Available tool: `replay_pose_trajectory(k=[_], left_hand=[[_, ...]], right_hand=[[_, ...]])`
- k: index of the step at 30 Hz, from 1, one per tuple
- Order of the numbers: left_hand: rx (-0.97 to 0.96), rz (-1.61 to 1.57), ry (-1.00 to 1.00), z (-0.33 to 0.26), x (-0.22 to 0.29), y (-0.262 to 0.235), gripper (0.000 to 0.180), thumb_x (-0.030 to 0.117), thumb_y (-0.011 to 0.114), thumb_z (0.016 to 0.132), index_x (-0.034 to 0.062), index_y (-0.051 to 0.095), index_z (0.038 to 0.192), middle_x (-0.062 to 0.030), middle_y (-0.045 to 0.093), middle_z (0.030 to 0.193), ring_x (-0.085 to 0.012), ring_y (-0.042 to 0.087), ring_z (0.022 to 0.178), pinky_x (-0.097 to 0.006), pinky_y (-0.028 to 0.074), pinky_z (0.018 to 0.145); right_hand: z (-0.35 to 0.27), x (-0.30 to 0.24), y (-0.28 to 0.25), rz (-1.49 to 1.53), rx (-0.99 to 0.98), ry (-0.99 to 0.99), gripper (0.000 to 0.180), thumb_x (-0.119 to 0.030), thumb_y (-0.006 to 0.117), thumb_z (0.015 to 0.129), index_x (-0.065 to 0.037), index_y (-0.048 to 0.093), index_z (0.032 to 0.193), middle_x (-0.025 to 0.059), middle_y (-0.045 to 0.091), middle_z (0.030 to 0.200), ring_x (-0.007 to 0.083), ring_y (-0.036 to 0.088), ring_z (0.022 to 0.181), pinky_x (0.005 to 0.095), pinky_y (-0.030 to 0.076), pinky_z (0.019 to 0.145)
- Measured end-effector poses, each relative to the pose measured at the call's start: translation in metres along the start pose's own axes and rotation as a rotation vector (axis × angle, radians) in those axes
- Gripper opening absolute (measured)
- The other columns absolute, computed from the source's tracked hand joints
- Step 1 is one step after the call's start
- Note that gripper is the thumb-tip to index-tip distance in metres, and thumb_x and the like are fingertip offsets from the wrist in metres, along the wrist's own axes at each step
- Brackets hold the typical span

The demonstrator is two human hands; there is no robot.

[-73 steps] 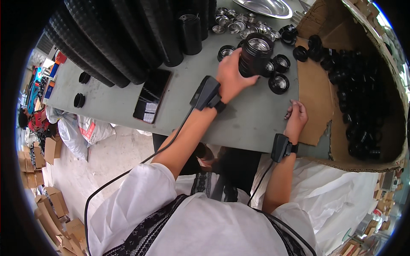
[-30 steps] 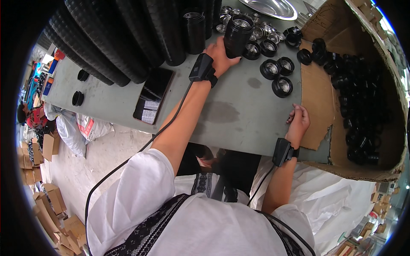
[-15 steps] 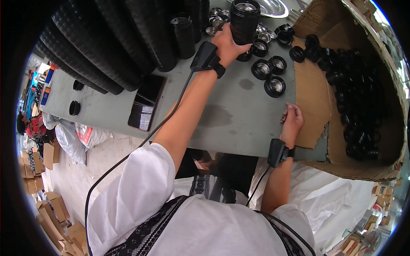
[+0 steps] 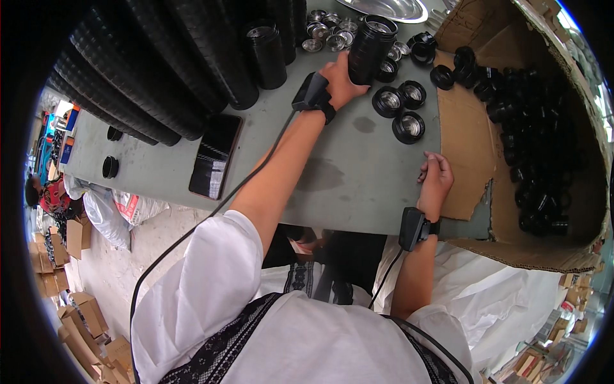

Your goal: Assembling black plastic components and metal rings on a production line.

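Observation:
My left hand [image 4: 343, 83] is wrapped round the lower part of a black cylindrical bottle body [image 4: 372, 50] with an open, threaded top. The cylinder stands nearly upright, leaning a little to the right; whether its base touches the table cannot be made out. Just right of it lie black ring-shaped caps with silvery insides, one cap [image 4: 409, 127] nearest to me. My right hand [image 4: 436, 175] rests by the table's near right side, beside the cardboard flap, its fingers curled in and nothing visible in them. A similar black cylinder [image 4: 265, 56] stands to the left.
Long stacks of black cylinders [image 4: 153, 64] fill the far left. A phone [image 4: 216, 157] lies before them. Small silvery cups [image 4: 336, 42] and a metal dish [image 4: 393, 9] are at the back. On the right, a cardboard box [image 4: 465, 144] holds many black caps [image 4: 531, 141].
My left hand has brought the black cylinder slightly toward me, and its top now sits a little lower and further right. My right hand has hardly moved.

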State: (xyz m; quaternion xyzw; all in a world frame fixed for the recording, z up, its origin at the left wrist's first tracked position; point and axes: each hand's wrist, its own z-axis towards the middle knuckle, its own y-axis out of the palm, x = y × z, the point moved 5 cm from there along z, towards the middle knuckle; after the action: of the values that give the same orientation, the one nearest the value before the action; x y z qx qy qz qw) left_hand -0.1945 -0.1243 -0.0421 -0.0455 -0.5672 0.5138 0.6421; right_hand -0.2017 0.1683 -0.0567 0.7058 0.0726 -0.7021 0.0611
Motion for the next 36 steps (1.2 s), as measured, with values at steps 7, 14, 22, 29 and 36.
replay_pose_trajectory(k=[7,14,22,29,36], left_hand=[[0.152,-0.348,0.116,0.024,0.012,-0.005,0.076,0.024,0.083,0.056,0.0025,0.043,0.117,-0.0176,0.061,0.103,-0.0313,0.06,0.098,-0.037,0.048,0.082],[0.077,-0.148,0.103,0.051,0.017,0.034,0.074,0.03,0.079,0.056,0.0049,0.045,0.116,-0.0183,0.064,0.094,-0.0328,0.063,0.086,-0.038,0.051,0.076],[0.02,-0.118,0.067,0.04,0.024,0.044,0.07,0.031,0.078,0.059,0.0055,0.046,0.117,-0.0196,0.063,0.095,-0.0345,0.063,0.088,-0.04,0.051,0.076],[0.127,-0.195,0.169,0.038,0.011,0.04,0.073,0.029,0.079,0.059,0.0039,0.044,0.118,-0.0217,0.063,0.091,-0.0365,0.063,0.084,-0.042,0.051,0.075],[0.187,-0.255,0.229,0.023,0.027,0.006,0.077,0.026,0.081,0.057,-0.0006,0.041,0.117,-0.0193,0.063,0.095,-0.0335,0.062,0.087,-0.039,0.05,0.076]], right_hand=[[-0.002,0.001,0.001,-0.022,0.015,0.036,0.017,-0.015,0.051,0.091,-0.001,0.059,0.096,-0.0023,0.051,0.069,0.0018,0.04,0.054,0.0169,0.031,0.047],[-0.002,0.001,0.002,-0.012,0.024,0.006,0.017,-0.016,0.052,0.09,-0.001,0.06,0.094,-0.0026,0.05,0.069,0.0021,0.04,0.055,0.0169,0.031,0.048],[-0.003,-0.002,0.002,-0.027,0.01,0.034,0.016,-0.013,0.051,0.088,-0.002,0.06,0.094,-0.0022,0.051,0.069,0.0026,0.04,0.055,0.0179,0.032,0.049],[-0.004,-0.002,0.006,-0.02,0.001,0.038,0.015,-0.013,0.051,0.088,-0.002,0.06,0.094,-0.002,0.052,0.07,0.0024,0.041,0.056,0.0178,0.032,0.048],[-0.001,-0.001,0.003,-0.033,0.017,-0.008,0.016,-0.014,0.053,0.089,-0.001,0.06,0.095,-0.0024,0.051,0.068,0.0028,0.042,0.055,0.0176,0.033,0.048]])
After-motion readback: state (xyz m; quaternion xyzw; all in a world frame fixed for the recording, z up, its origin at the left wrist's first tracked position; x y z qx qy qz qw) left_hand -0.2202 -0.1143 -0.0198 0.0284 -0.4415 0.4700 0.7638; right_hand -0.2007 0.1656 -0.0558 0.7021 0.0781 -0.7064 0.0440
